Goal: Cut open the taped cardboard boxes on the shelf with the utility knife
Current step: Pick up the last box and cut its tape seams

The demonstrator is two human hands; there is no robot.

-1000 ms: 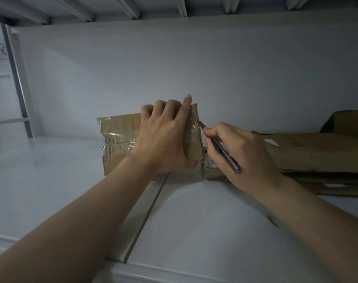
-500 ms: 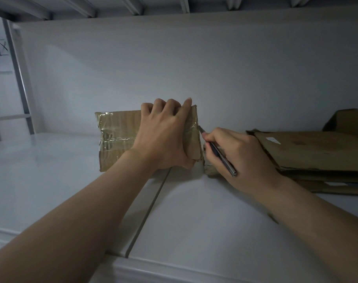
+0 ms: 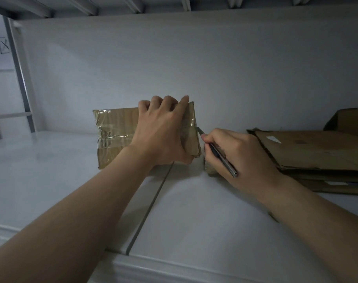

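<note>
A small cardboard box (image 3: pixel 114 135) wrapped in clear tape stands on the white shelf (image 3: pixel 194 211) near the back wall. My left hand (image 3: pixel 163 131) grips its right half, fingers curled over the top edge and thumb under the lower right corner. My right hand (image 3: pixel 239 156) holds a slim metal utility knife (image 3: pixel 221 156) like a pen. The blade tip touches the box's right edge at about mid height. A crumpled bit of cardboard (image 3: pixel 209 170) lies under my right hand.
A stack of flattened cardboard (image 3: pixel 317 156) lies at the right, with another box flap (image 3: pixel 349 119) behind it. A seam (image 3: pixel 151 203) runs across the shelf between my arms. A shelf upright (image 3: pixel 20 78) stands at the far left, beams overhead.
The box has been turned a little more upright under my left hand. My right hand with the knife has stayed at the box's right edge, the blade slightly lower along it.
</note>
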